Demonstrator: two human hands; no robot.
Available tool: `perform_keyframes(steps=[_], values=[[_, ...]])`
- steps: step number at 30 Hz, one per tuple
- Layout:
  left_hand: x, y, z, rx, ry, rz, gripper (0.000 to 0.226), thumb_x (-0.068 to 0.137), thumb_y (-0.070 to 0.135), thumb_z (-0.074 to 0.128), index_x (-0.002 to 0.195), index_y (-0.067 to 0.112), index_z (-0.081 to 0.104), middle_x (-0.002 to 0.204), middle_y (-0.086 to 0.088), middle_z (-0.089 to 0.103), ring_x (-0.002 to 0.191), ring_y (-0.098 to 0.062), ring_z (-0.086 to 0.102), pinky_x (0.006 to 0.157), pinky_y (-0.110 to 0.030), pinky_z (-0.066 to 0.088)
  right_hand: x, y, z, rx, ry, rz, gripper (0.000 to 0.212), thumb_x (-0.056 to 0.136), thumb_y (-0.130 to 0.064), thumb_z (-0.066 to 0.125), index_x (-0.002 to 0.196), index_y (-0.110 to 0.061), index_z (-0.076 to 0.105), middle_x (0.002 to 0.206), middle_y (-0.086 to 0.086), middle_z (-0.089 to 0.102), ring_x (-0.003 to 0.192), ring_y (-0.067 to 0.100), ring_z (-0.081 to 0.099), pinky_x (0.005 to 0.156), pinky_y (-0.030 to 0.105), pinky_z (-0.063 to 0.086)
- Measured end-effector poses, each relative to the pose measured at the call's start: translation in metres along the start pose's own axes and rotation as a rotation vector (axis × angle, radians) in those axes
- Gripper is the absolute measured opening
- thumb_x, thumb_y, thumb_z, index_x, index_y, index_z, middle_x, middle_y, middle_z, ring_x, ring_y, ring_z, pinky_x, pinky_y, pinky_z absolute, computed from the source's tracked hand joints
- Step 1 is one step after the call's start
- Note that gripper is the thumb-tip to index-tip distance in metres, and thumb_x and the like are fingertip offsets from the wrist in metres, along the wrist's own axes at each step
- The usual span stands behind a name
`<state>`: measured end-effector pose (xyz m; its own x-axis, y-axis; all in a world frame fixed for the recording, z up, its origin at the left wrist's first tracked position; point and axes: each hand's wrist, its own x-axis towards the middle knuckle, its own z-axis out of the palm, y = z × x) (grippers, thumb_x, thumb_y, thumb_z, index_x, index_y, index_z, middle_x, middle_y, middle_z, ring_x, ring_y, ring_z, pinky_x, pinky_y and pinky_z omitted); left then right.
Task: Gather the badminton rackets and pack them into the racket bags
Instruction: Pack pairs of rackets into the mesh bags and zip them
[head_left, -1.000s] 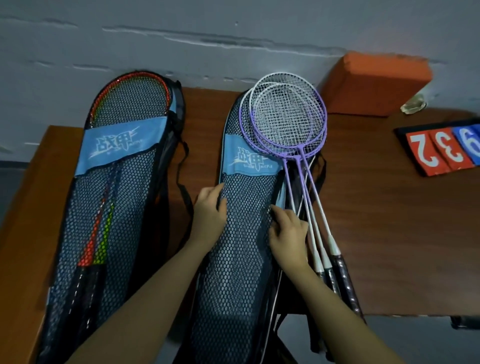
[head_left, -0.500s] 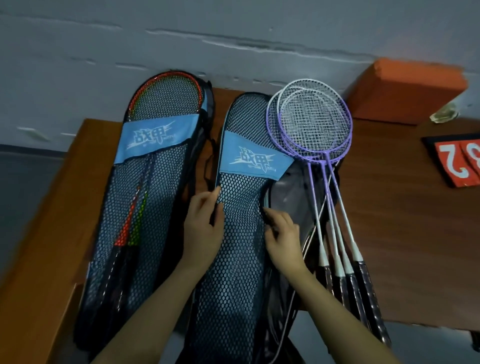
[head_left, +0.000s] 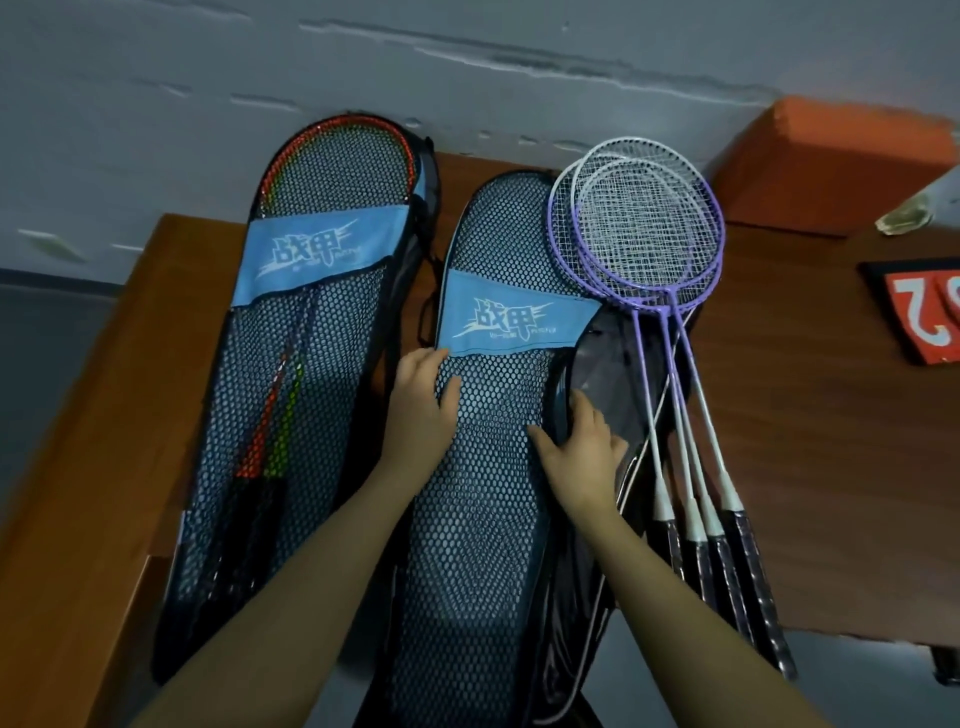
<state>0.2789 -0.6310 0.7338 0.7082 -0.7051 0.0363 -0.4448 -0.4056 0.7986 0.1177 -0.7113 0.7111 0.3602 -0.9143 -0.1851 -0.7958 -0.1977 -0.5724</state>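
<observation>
Wooden table (head_left: 810, 467) runs against a grey wall (head_left: 208, 78). Two mesh racket bags lie lengthwise on it, side by side, handle ends hanging over the near edge. Left bag (head_left: 270, 415) has a blue label band and holds rackets, a red-framed head showing at its top and red and green shafts visible through the mesh (head_left: 275, 431). Right bag (head_left: 483, 467) has the same blue band; its mesh top flap is parted along the right edge, dark inner lining showing there. No rackets visible through its mesh.

Purple rackets (head_left: 649, 234) lie outside the bags, stacked, heads overlapping just right of the right bag's top end, shafts running toward the near edge, partly over the open side of that bag, black grips (head_left: 727, 561) past the table edge. At least three, exact count hard to tell.

Orange block (head_left: 831, 161) sits at the far right by the wall. Red number card (head_left: 919, 317) with a "2" at the right edge, cut off by frame.

Left hand (head_left: 418, 410) rests on the right bag's left edge, just below the blue band, fingers mostly straight, thumb on the mesh, not clearly gripping. Right hand (head_left: 584, 457) at the flap's right edge, fingers bent onto the rim, thumb on the mesh, holding the flap edge.
</observation>
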Motion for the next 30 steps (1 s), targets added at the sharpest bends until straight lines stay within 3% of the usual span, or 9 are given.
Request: perform_keyframes(steps=[3, 6, 8, 11, 14, 21, 23, 26, 30], values=[[0.014, 0.000, 0.002, -0.059, 0.006, 0.051, 0.043, 0.088, 0.007, 0.059, 0.128, -0.003, 0.048, 0.121, -0.018, 0.047, 0.106, -0.014, 0.045, 0.093, -0.002, 0.029, 0.006, -0.006, 0.001, 0.148, -0.033, -0.005, 0.055, 0.087, -0.022, 0.061, 0.137, -0.016, 0.040, 0.130, 0.008, 0.055, 0.119, 0.027, 0.051, 0.105, 0.045, 0.034], [0.026, 0.003, 0.003, -0.074, -0.019, 0.023, 0.046, 0.086, 0.006, 0.061, 0.129, -0.004, 0.048, 0.124, -0.020, 0.048, 0.112, -0.025, 0.049, 0.099, -0.021, 0.037, 0.004, -0.012, -0.007, 0.364, -0.034, 0.028, 0.049, 0.088, -0.008, 0.056, 0.135, -0.016, 0.045, 0.126, 0.008, 0.059, 0.114, 0.024, 0.056, 0.100, 0.045, 0.044], [0.030, 0.008, 0.001, -0.096, -0.022, 0.011, 0.045, 0.087, 0.003, 0.059, 0.129, -0.003, 0.048, 0.126, -0.017, 0.048, 0.114, -0.022, 0.049, 0.095, -0.012, 0.034, 0.003, -0.016, -0.015, 0.431, -0.009, 0.007, 0.048, 0.089, -0.006, 0.055, 0.134, -0.015, 0.046, 0.124, 0.008, 0.058, 0.113, 0.022, 0.056, 0.101, 0.043, 0.044], [0.025, 0.019, -0.009, -0.162, 0.061, 0.078, 0.042, 0.088, -0.003, 0.054, 0.129, -0.003, 0.048, 0.122, -0.010, 0.048, 0.110, -0.011, 0.046, 0.091, -0.001, 0.033, -0.002, -0.022, -0.026, 0.464, 0.018, -0.088, 0.047, 0.090, -0.005, 0.054, 0.135, -0.014, 0.046, 0.120, 0.002, 0.054, 0.110, 0.019, 0.055, 0.097, 0.024, 0.043], [0.013, 0.033, -0.023, -0.191, 0.128, 0.156, 0.040, 0.089, -0.002, 0.052, 0.129, -0.001, 0.050, 0.120, -0.002, 0.046, 0.109, -0.010, 0.048, 0.094, -0.012, 0.041, -0.007, -0.032, -0.033, 0.477, 0.023, -0.165, 0.046, 0.090, -0.004, 0.054, 0.135, -0.013, 0.045, 0.113, 0.000, 0.052, 0.104, 0.014, 0.053, 0.083, 0.001, 0.037], [-0.004, 0.044, -0.062, -0.098, 0.242, 0.160, 0.039, 0.089, 0.002, 0.053, 0.127, 0.007, 0.053, 0.119, 0.005, 0.048, 0.105, 0.001, 0.045, 0.087, -0.004, 0.037, -0.015, -0.067, -0.049, 0.512, -0.011, -0.371, 0.047, 0.089, -0.004, 0.057, 0.134, -0.011, 0.047, 0.108, -0.015, 0.051, 0.098, -0.008, 0.049, 0.082, 0.001, 0.035], [-0.008, 0.043, -0.071, -0.068, 0.271, 0.170, 0.038, 0.089, 0.002, 0.053, 0.127, 0.007, 0.053, 0.120, 0.001, 0.050, 0.105, -0.001, 0.045, 0.086, -0.003, 0.036, -0.016, -0.075, -0.051, 0.511, -0.007, -0.429, 0.047, 0.089, -0.002, 0.057, 0.134, -0.010, 0.047, 0.108, -0.012, 0.052, 0.100, -0.010, 0.049, 0.084, 0.002, 0.035], [-0.011, 0.038, -0.080, -0.015, 0.304, 0.176, 0.036, 0.089, 0.004, 0.054, 0.125, 0.004, 0.055, 0.120, -0.010, 0.054, 0.108, -0.013, 0.046, 0.090, -0.018, 0.037, -0.019, -0.083, -0.054, 0.527, -0.013, -0.474, 0.046, 0.089, -0.002, 0.056, 0.134, -0.010, 0.047, 0.109, -0.005, 0.054, 0.102, -0.005, 0.051, 0.089, 0.008, 0.039], [-0.011, 0.027, -0.083, 0.076, 0.219, 0.161, 0.036, 0.089, 0.010, 0.058, 0.123, -0.002, 0.055, 0.117, -0.021, 0.055, 0.109, -0.033, 0.048, 0.091, -0.036, 0.041, -0.021, -0.079, -0.058, 0.534, -0.056, -0.443, 0.049, 0.088, -0.002, 0.059, 0.134, -0.015, 0.047, 0.104, -0.014, 0.053, 0.092, -0.006, 0.052, 0.078, 0.008, 0.041]])
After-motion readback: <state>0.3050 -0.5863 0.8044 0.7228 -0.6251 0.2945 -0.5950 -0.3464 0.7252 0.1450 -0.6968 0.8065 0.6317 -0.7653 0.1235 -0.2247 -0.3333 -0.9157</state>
